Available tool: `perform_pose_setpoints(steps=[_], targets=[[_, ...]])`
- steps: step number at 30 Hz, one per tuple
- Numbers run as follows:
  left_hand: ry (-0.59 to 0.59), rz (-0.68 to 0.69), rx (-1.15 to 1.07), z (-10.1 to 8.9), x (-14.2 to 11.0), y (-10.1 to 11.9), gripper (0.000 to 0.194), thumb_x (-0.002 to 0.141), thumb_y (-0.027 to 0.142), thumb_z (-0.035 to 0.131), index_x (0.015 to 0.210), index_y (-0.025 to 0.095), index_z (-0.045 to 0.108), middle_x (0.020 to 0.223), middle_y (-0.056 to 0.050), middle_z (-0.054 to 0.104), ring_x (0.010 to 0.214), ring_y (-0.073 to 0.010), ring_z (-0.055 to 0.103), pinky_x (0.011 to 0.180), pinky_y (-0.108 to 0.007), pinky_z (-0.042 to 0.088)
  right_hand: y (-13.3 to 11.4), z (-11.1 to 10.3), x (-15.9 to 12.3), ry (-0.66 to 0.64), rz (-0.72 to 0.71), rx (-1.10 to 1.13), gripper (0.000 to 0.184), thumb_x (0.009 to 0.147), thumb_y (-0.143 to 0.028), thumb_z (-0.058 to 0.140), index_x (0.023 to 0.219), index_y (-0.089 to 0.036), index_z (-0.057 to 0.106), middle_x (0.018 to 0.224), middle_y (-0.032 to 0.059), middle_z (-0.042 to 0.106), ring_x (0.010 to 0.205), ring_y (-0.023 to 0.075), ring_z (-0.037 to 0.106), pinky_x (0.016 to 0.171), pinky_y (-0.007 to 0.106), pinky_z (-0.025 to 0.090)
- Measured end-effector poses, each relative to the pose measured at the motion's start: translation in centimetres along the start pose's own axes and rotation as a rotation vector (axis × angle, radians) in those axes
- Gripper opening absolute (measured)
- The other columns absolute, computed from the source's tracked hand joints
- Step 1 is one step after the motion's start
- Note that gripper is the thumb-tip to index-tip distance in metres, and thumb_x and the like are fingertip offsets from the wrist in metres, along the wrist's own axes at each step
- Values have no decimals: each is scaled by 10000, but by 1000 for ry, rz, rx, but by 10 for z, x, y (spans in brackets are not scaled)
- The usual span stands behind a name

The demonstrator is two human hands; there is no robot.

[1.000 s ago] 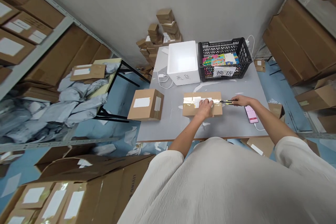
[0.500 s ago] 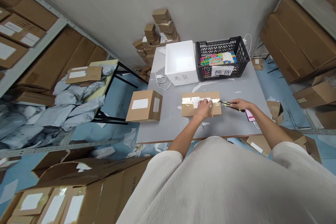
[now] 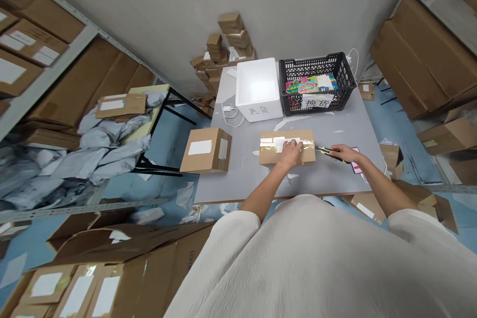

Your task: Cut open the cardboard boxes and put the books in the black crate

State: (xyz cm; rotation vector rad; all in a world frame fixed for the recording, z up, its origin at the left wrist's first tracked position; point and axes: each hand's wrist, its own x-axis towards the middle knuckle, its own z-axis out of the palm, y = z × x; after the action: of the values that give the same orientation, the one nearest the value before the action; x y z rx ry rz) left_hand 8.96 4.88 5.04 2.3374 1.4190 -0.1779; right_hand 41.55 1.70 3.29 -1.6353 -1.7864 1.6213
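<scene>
A taped cardboard box (image 3: 266, 155) with a white label lies on the grey table. My left hand (image 3: 292, 153) rests on its top, over the label, with the fingers stretched out and pressing flat. At the box's right end, my right hand (image 3: 344, 152) is closed around a black and yellow utility knife (image 3: 326, 151). The knife's tip points left and is at the box's right edge; I cannot tell whether it touches. Just right of that hand a phone (image 3: 357, 163) with a pink screen lies partly under my wrist.
Behind the box stand a white foam box (image 3: 261, 109) and a black crate (image 3: 316, 109) holding colourful books. Another cardboard box (image 3: 199, 159) sits at the table's left edge. Shelves with cartons line both sides, and grey parcels (image 3: 82, 164) are heaped on the left.
My right hand with the utility knife has shifted slightly right relative to the box's right end. My left hand stays on the box.
</scene>
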Motion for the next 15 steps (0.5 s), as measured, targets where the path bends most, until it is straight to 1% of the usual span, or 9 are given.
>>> perform_pose_setpoints(steps=[2, 4, 5, 6, 7, 9, 10, 12, 15], targets=[[-1, 6, -30, 0, -4, -2, 944, 711, 403, 1015, 1508, 248, 533, 1497, -169, 546, 1363, -364, 629, 1344, -496, 213, 1, -3, 0, 41, 37, 26, 531, 901, -751, 726, 901, -221, 696, 797, 41, 741, 729, 185, 670, 624, 265, 522], [18, 1, -68, 0, -8, -3, 1011, 723, 443, 1002, 1577, 284, 485, 1552, -165, 519, 1400, -375, 602, 1317, -492, 257, 0, -7, -2, 73, 58, 53, 505, 921, -721, 734, 898, -221, 668, 804, 57, 756, 736, 194, 687, 636, 271, 536], [35, -2, -87, 0, -9, -3, 1021, 758, 477, 974, 1617, 299, 451, 1585, -167, 500, 1416, -381, 588, 1302, -497, 276, -2, -9, -4, 94, 60, 69, 492, 934, -707, 734, 917, -222, 656, 836, 69, 776, 741, 196, 697, 646, 275, 545], [57, -7, -105, 0, -10, -3, 985, 823, 510, 918, 1648, 308, 421, 1611, -170, 484, 1429, -384, 578, 1287, -504, 292, -4, -10, -6, 117, 62, 86, 482, 947, -699, 731, 948, -225, 646, 878, 80, 797, 744, 197, 704, 655, 279, 553], [86, -14, -118, -1, -9, -3, 895, 909, 524, 832, 1667, 312, 405, 1624, -172, 480, 1437, -381, 571, 1275, -510, 303, -6, -11, -8, 141, 65, 100, 479, 957, -698, 725, 983, -229, 636, 915, 88, 813, 744, 198, 709, 659, 282, 558], [152, -36, -126, -2, -4, -2, 653, 1057, 441, 619, 1665, 306, 421, 1615, -173, 512, 1453, -366, 558, 1258, -517, 321, -11, -10, -12, 183, 65, 99, 492, 974, -714, 700, 1058, -234, 633, 943, 93, 823, 743, 200, 709, 660, 287, 559], [183, -47, -123, -3, 0, -2, 584, 1084, 369, 543, 1654, 298, 439, 1602, -175, 534, 1466, -360, 549, 1254, -518, 327, -14, -8, -13, 207, 56, 79, 506, 987, -727, 671, 1089, -233, 642, 933, 89, 818, 746, 204, 707, 666, 291, 557], [221, -63, -112, -4, 9, -3, 580, 1070, 261, 507, 1647, 291, 449, 1616, -179, 545, 1504, -355, 525, 1258, -519, 333, -20, -4, -15, 247, 16, -3, 536, 1037, -736, 567, 1147, -225, 683, 919, 80, 803, 773, 217, 710, 708, 311, 564], [213, -46, -99, -4, 21, -5, 654, 1027, 193, 546, 1662, 284, 423, 1711, -188, 476, 1607, -347, 443, 1290, -526, 319, -28, 3, -17, 278, -71, -212, 553, 1120, -645, 422, 1291, -241, 757, 1022, 82, 804, 910, 253, 738, 847, 352, 576]])
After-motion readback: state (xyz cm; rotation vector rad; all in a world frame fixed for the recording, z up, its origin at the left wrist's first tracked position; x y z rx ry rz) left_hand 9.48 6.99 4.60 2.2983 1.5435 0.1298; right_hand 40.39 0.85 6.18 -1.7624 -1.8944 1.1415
